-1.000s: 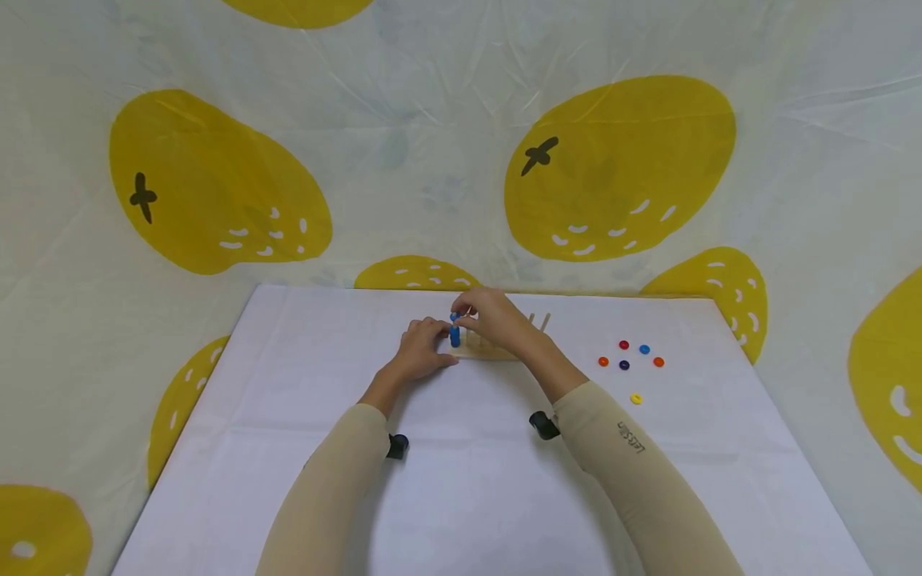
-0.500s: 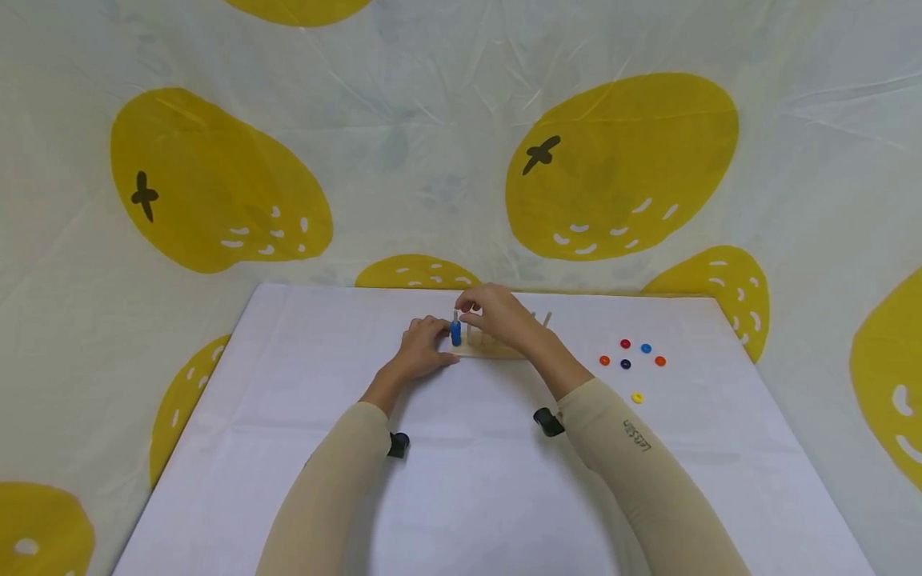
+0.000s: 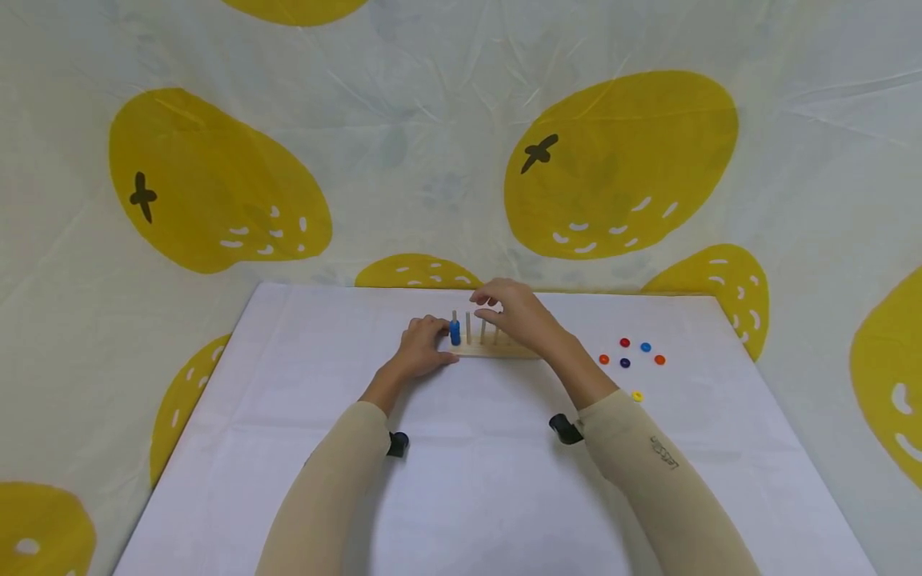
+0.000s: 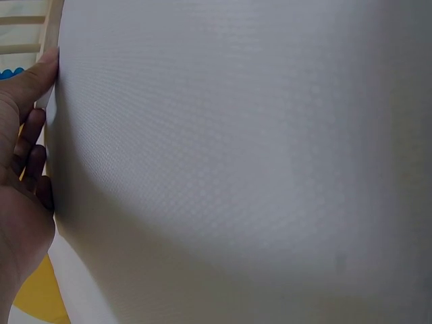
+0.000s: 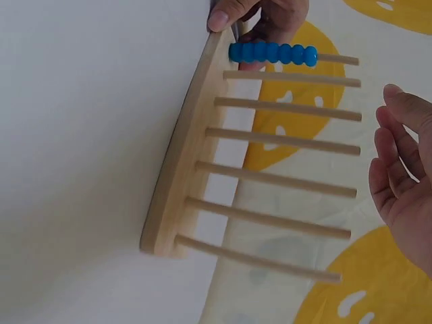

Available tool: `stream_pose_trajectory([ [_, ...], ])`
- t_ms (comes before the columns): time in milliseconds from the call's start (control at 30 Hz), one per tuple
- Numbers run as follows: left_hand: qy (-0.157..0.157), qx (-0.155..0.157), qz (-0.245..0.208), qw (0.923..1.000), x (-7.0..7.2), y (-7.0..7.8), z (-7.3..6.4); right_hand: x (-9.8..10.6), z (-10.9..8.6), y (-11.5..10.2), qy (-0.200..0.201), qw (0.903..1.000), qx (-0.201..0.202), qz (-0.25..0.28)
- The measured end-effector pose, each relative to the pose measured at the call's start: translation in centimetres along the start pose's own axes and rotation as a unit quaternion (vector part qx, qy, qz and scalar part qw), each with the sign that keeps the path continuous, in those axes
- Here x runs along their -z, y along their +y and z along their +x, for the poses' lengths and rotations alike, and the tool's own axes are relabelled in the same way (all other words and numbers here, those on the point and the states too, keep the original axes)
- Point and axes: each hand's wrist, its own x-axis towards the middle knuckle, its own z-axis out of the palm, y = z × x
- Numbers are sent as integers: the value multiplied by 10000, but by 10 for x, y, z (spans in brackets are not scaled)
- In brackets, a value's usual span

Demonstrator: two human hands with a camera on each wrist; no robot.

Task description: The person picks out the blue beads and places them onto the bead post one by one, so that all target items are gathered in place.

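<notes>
A wooden peg rack (image 5: pixel 182 155) with several upright pegs stands near the table's far edge. Blue beads (image 5: pixel 273 53) are stacked on its leftmost peg (image 5: pixel 337 59), whose tip sticks out above them; the other pegs are bare. My left hand (image 3: pixel 421 348) grips the rack's left end, the thumb (image 4: pixel 39 75) at the front edge of the base and the other fingers behind. My right hand (image 3: pixel 515 310) hovers over the pegs with its fingers loosely bent and nothing between them; in the right wrist view this hand (image 5: pixel 408 162) is apart from the peg tips.
To the right of the rack lie several loose beads: a red bead (image 3: pixel 624 342), a light blue bead (image 3: pixel 645 347), a dark blue bead (image 3: pixel 624 363), two orange ones and a yellow bead (image 3: pixel 637 396). A patterned cloth (image 3: pixel 418 184) hangs behind the white table (image 3: pixel 461 480).
The right hand has let go of a blue bead, which dropped onto the stack on the leftmost peg. It has since moved right, away from that peg. The left hand has stayed put.
</notes>
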Motion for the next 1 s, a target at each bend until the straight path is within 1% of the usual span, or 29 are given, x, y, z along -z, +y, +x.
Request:
stream_pose_trajectory([
  [167,-20,4,-27,10000,-1,0,-1,12,-20,10,327,9994,-93,-1],
  [333,18,-21,-55,10000,0,2,-3,24,-40,27,701,9975,-102,1],
  [433,26,-18,-30,10000,1,2,-3,31,-52,40,835,9964,-124,-48],
  [567,11,-20,2,10000,0,2,-2,36,-68,59,902,9956,-246,-113],
  [700,15,-66,34,10000,-1,0,-2,41,-85,81,1025,9937,-425,-157],
  [833,40,-94,3,9999,0,1,-2,48,-104,104,1090,9910,-652,-423],
  [1000,43,-92,-62,9999,2,3,-4,58,-129,133,1180,9853,-1106,-545],
])
